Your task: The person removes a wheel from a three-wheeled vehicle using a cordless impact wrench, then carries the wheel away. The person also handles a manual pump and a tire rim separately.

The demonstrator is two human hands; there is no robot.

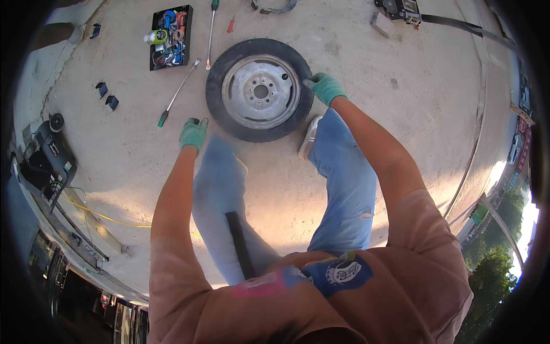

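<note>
Resting on the floor [281,189], the wheel [261,108] meets the right hand [327,89] at its edge; whether fingers grip, I cannot tell. The left hand [193,135] hovers apart, loosely parted, near a wrench [179,92].

Both arms [375,135] are reaching forward and down, the gloved right hand [327,89] extending farther than the gloved left hand [193,135]. The left fingers [191,121] are curling loosely.

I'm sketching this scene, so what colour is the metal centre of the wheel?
The metal centre is silvery grey, showing best in the head view.
</note>
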